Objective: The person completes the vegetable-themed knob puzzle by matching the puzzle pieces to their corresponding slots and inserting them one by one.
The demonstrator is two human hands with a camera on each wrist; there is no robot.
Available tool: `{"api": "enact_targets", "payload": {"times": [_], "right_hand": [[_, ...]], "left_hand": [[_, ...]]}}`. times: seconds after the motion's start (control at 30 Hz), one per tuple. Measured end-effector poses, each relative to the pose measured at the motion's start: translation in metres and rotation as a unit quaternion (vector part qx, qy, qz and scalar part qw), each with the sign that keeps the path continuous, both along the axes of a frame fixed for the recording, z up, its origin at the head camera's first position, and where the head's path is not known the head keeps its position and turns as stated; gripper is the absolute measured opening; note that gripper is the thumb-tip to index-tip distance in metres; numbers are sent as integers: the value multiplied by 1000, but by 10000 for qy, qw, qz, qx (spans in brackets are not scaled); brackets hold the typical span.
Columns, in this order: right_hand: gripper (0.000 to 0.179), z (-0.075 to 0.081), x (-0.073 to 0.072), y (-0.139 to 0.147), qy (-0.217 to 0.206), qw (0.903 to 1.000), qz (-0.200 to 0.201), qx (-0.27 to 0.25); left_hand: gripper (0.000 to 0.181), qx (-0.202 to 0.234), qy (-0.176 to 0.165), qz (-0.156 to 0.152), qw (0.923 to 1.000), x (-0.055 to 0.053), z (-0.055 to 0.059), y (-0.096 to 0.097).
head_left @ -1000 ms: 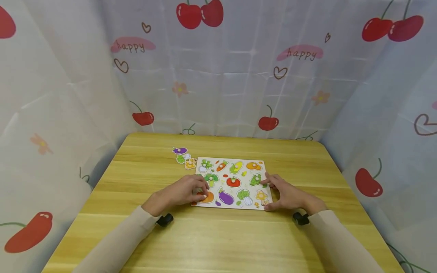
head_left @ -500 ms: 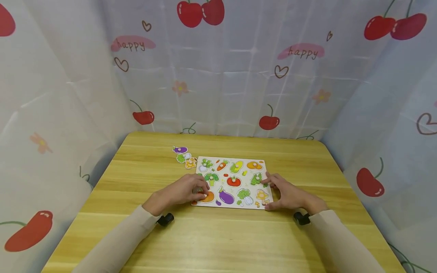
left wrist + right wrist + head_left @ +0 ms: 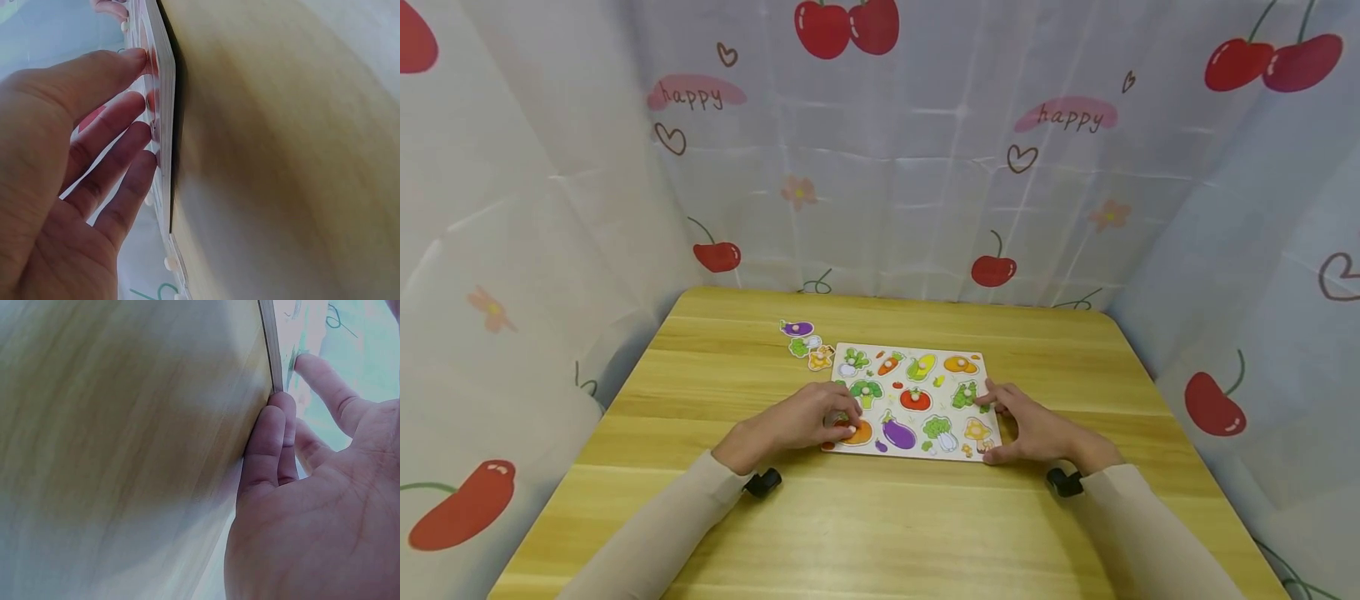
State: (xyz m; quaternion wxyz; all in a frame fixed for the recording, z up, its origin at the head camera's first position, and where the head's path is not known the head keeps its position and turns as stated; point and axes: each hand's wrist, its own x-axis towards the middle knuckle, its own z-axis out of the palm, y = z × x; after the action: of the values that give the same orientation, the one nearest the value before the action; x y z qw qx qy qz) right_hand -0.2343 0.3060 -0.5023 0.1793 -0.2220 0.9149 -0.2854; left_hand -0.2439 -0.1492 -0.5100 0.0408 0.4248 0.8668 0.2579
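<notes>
Left grip (image 3: 811,414) and right grip (image 3: 1032,427) had scarcely moved: right spread at the edge of the vegetable peg puzzle (image 3: 941,397) on the desk (image 3: 880,517), left over its orange piece (image 3: 862,432), whether pinching I couldn't tell.

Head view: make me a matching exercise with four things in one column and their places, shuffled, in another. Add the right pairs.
Things
1. left hand
2. right hand
3. tomato piece
4. loose eggplant piece

Places
A. on the table, off the puzzle board
B. at the board's right edge
C. near the board's middle
D. at the board's near left corner

Pairs: 1-D, 2-B, 3-C, 4-A
</notes>
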Motion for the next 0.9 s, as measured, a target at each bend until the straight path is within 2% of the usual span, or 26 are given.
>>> {"api": "enact_targets", "payload": {"times": [0.23,0.4,0.57,0.7,0.9], "right_hand": [[97,0,0,0,29,10000,-3,-38],[95,1,1,0,30,10000,29,-79],[93,1,1,0,101,9999,106,-83],[94,1,2,1,139,9998,126,-84],[95,-1,3,2,247,9996,135,-73]], "left_hand": [[12,-7,-111,161,9998,-2,1,-1],[14,40,-213,470,9987,-4,7,-5],[16,101,-30,877,9961,-14,8,-9],[20,179,52,1357,9906,-22,9,-14],[23,475,81,1912,9804,-35,8,-22]]}}
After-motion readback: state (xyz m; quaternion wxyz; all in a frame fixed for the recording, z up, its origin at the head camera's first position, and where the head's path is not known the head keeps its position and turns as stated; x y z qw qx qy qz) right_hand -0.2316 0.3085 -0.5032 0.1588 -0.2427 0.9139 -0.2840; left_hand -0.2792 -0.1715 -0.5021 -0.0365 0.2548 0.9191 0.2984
